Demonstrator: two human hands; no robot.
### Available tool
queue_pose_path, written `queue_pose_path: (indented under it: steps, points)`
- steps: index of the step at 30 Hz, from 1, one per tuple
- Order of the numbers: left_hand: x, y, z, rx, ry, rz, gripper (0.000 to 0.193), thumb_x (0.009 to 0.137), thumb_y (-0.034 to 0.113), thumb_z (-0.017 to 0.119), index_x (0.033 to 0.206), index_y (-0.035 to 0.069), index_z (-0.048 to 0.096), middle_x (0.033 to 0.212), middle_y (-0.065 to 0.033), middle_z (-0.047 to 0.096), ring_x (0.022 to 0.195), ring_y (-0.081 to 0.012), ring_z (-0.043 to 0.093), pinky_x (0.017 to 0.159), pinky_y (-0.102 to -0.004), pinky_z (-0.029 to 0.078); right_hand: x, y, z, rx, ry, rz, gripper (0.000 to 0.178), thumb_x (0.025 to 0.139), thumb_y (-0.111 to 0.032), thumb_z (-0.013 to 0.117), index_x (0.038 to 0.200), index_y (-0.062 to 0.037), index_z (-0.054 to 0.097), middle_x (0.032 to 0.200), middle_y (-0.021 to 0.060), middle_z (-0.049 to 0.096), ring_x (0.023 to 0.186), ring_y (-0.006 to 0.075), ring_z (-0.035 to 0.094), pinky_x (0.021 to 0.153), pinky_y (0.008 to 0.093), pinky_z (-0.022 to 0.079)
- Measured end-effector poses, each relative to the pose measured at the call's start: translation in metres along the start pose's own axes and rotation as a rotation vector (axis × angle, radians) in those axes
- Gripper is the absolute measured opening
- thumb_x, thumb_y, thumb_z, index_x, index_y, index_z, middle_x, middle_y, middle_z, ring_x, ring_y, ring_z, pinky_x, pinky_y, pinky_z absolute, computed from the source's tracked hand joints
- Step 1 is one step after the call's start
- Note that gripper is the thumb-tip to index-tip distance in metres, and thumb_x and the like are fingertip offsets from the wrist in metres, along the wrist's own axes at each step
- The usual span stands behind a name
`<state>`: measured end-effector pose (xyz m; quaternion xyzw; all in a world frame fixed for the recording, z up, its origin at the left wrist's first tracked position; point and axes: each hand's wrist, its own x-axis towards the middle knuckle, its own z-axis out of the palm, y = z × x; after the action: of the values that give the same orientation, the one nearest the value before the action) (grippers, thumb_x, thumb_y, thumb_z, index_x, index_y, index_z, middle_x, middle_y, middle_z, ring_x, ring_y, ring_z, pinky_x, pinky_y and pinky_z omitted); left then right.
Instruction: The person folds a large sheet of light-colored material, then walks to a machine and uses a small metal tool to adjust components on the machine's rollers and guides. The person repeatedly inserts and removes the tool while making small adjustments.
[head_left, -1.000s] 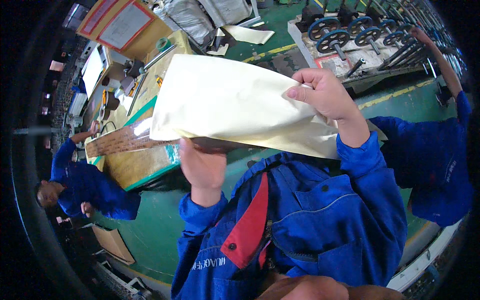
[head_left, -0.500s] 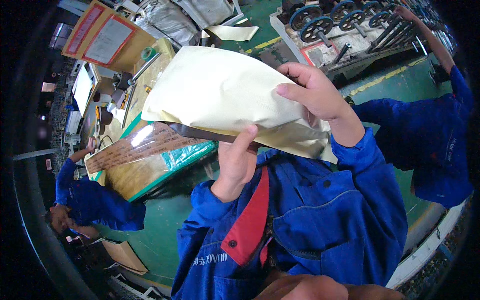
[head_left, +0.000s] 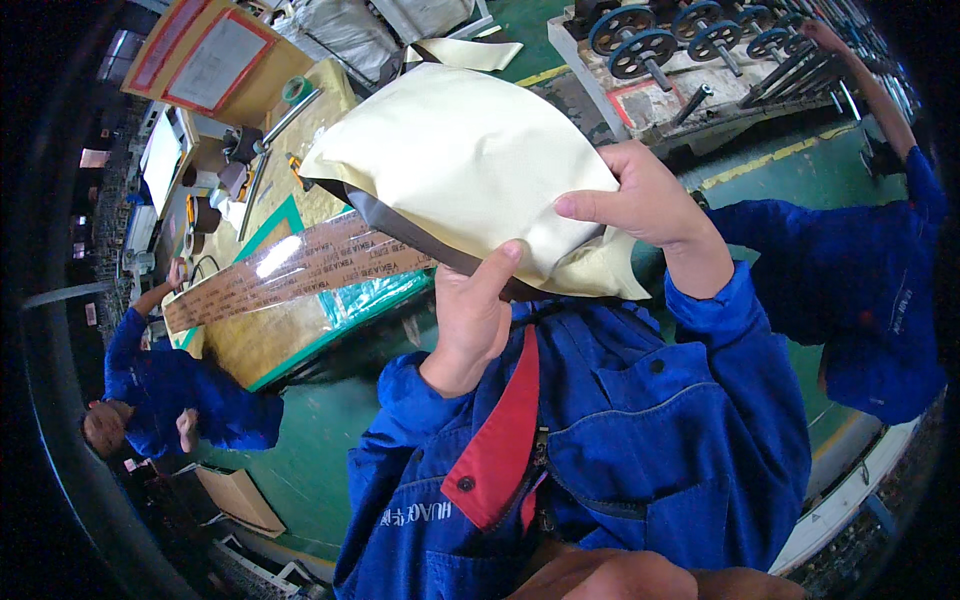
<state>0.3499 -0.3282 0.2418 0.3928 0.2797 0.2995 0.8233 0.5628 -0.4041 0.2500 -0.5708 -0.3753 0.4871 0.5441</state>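
Observation:
I hold a broad, flexible cream sheet (head_left: 455, 155) with a dark grey-brown underside in front of my chest. Its near left edge curls up and shows the dark side. My left hand (head_left: 473, 325) pinches the near edge, thumb on top, fingers hidden beneath. At the right end my right hand (head_left: 650, 205) grips the sheet, thumb lying on the cream face; there the material is creased and folded over. A long glossy strip with brown printed bands (head_left: 290, 270) runs leftward from below the sheet, over the workbench.
The yellowish workbench (head_left: 235, 350) has green tape along its edges and a green tape roll (head_left: 297, 90) at its far end. A co-worker in blue (head_left: 190, 400) is at left, another (head_left: 850, 280) at right. Blue-rimmed wheels (head_left: 643, 54) stand on a metal table at far right.
The sheet's left part has bent and lifted, showing more of its dark underside. My right hand has moved slightly down and right. The left co-worker's lower hand has moved away from their head.

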Motion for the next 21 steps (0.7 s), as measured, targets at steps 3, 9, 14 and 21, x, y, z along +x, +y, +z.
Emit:
queue_pose_path:
  steps: [3, 9, 14, 21]
  points:
    - [-0.001, 0.001, -0.002, -0.003, 0.047, 0.054, 0.049, 0.096, -0.003, 0.065, 0.143, 0.0, 0.051, 0.136, -0.0129, 0.062, 0.124, -0.0235, 0.061, 0.108, -0.0386, 0.048, -0.002, 0.003, 0.002, -0.029, 0.011, -0.002, 0.038, 0.085, -0.021, 0.085, 0.113, 0.0039, 0.075, 0.1, 0.0075, 0.076, 0.087, 0.0107, 0.068, 0.078, 0.0284, 0.056]
    - [0.003, 0.009, -0.01, -0.053, 0.036, -0.02, 0.058, 0.095, -0.001, 0.064, 0.149, 0.006, 0.044, 0.142, -0.0113, 0.058, 0.132, -0.0278, 0.055, 0.113, -0.044, 0.042, -0.002, 0.008, 0.007, 0.042, -0.098, -0.046, 0.046, 0.082, -0.021, 0.087, 0.118, 0.0041, 0.073, 0.102, 0.0089, 0.077, 0.089, 0.0129, 0.07, 0.08, 0.0294, 0.057]
    - [0.006, 0.009, -0.012, -0.066, 0.042, -0.032, 0.057, 0.094, -0.001, 0.063, 0.148, 0.005, 0.045, 0.142, -0.0111, 0.057, 0.131, -0.0286, 0.055, 0.113, -0.0449, 0.043, 0.002, 0.017, 0.006, -0.171, -0.12, -0.001, 0.058, 0.075, -0.022, 0.093, 0.121, 0.0038, 0.07, 0.107, 0.0109, 0.077, 0.089, 0.013, 0.07, 0.081, 0.0302, 0.057]
    - [0.019, 0.028, -0.029, -0.188, 0.103, 0.044, 0.055, 0.094, 0.006, 0.065, 0.147, 0.005, 0.048, 0.143, -0.0126, 0.059, 0.132, -0.0315, 0.056, 0.114, -0.0493, 0.042, 0.004, 0.038, -0.012, -0.303, -0.196, -0.131, 0.051, 0.074, -0.024, 0.092, 0.115, -0.0006, 0.074, 0.099, 0.0096, 0.078, 0.093, 0.0151, 0.07, 0.084, 0.0342, 0.056]
